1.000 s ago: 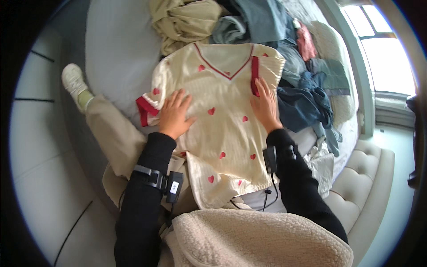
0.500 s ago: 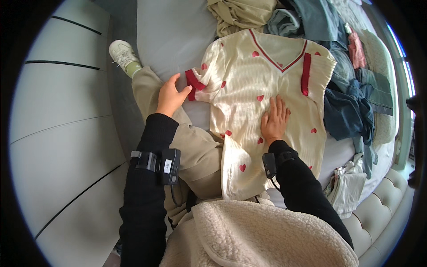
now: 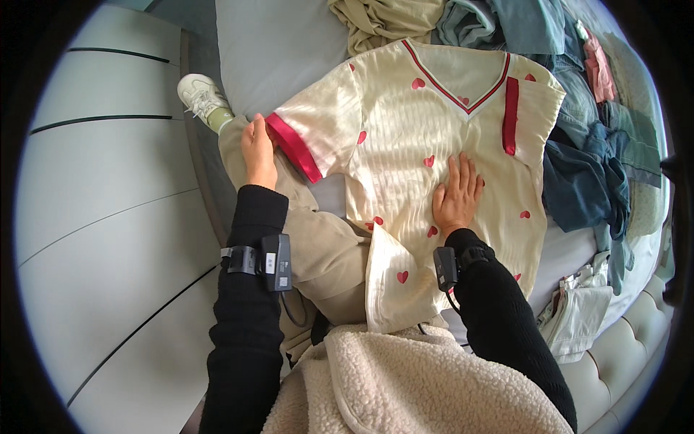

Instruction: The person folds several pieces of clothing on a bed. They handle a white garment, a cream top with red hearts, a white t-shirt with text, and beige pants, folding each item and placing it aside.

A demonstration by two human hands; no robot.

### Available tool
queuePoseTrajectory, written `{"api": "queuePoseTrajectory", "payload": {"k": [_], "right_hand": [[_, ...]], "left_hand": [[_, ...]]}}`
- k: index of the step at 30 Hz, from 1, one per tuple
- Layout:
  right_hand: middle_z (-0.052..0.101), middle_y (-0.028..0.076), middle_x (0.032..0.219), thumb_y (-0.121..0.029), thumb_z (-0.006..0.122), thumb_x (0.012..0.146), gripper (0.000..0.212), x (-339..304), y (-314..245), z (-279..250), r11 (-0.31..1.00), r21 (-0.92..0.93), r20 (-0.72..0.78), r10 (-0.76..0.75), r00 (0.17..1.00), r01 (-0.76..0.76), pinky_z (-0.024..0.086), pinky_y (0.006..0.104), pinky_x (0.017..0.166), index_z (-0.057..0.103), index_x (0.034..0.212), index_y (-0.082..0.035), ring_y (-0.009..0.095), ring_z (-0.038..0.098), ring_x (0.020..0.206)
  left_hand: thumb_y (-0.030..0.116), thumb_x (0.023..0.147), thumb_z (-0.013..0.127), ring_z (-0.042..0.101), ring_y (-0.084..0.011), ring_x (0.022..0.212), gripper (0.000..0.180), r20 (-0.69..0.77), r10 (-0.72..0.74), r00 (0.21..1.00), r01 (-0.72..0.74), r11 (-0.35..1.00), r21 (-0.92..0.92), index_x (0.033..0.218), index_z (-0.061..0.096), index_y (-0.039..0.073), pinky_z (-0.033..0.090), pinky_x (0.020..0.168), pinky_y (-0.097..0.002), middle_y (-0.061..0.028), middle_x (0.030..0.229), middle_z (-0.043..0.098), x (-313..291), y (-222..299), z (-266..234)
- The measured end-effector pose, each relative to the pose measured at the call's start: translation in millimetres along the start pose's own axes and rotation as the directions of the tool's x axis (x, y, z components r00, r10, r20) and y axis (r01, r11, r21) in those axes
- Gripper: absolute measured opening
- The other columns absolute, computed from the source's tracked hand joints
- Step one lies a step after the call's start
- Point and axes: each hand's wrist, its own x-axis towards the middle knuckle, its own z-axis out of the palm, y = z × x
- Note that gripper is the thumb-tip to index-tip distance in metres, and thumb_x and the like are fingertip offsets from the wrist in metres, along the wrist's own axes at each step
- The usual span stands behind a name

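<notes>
A cream satin pajama top (image 3: pixel 394 119) with red hearts and a red-trimmed V-neck lies spread on the bed, its neckline away from me. My left hand (image 3: pixel 259 152) closes on the red cuff (image 3: pixel 296 150) of its left-side sleeve, which is stretched out flat; the thumb and fingers meet at the cuff's outer corner. Flat on the front of the top, below the V, rests my right hand (image 3: pixel 458 197), its fingers straight and slightly apart. The right-side sleeve with its red band (image 3: pixel 510 116) lies folded inward over the body. One lower front corner is turned up near my leg.
Beige clothing (image 3: pixel 383 22) and blue denim (image 3: pixel 578 177) lie in heaps at the far side and right. A pink garment (image 3: pixel 597 69) sits among them. Folded whitish cloth (image 3: pixel 578 311) is near the tufted headboard (image 3: pixel 614 369). White cabinets (image 3: pixel 116 210) stand left.
My left hand has taken hold of the crumpled sleeve's cuff and drawn it out to the left, so the sleeve lies straight. My right hand stays pressed on the top.
</notes>
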Motion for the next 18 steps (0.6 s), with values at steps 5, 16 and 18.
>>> {"api": "queuePoseTrajectory", "payload": {"k": [5,16,18], "right_hand": [[0.036,0.012,0.151,-0.021,0.050,0.083,0.061,1,0,0,1.000,-0.008,0.007,0.004,1.000,-0.004,0.020,0.0535,0.113,0.040,0.142,-0.012,0.033,0.031,0.139],[0.036,0.012,0.149,-0.022,0.054,0.080,0.062,0,1,0,1.000,0.004,0.016,0.028,0.999,-0.028,0.022,0.0551,0.112,0.042,0.140,-0.014,0.033,0.031,0.139],[0.036,0.012,0.149,-0.022,0.054,0.079,0.062,-1,1,1,0.999,0.017,0.017,0.036,0.999,-0.036,0.022,0.0554,0.112,0.043,0.140,-0.014,0.032,0.031,0.139]], "left_hand": [[0.030,0.083,0.076,0.058,-0.0101,0.083,0.039,0.196,-0.155,0.968,0.100,0.960,0.262,0.104,0.062,0.000,0.046,0.073,-0.0275,-0.0051,0.097,0.065,-13,-5,1],[0.016,0.091,0.065,0.055,-0.0088,0.064,0.019,0.253,0.431,0.866,-0.492,0.826,0.276,0.087,0.061,-0.003,0.045,0.061,-0.0268,-0.0040,0.074,0.065,-53,30,45],[0.015,0.091,0.064,0.063,-0.0109,0.071,0.019,0.380,0.464,0.800,-0.542,0.831,0.127,0.095,0.062,-0.004,0.050,0.066,-0.0268,-0.0083,0.083,0.070,-70,34,73]]}}
